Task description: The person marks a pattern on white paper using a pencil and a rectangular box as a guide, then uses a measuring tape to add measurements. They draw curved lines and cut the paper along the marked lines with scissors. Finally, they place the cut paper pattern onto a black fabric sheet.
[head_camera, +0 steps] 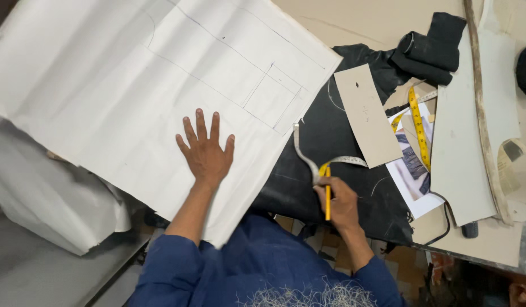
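- Two hands busy: left hand [205, 152] spread flat on the big white pattern paper [132, 85]
- right hand [338, 200] grips a yellow pencil [327, 196] plus measuring tape [308, 159] over black fabric [331, 142]
- paper hides most of the tabletop [382, 17]

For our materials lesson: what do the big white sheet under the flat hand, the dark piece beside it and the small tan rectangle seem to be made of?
White sheet: likely matte paper; it shows creases and pen lines. Dark piece: probably black fabric, possibly leather; limp, faint sheen. Tan rectangle: seemingly stiff, dull card with crisp edges.
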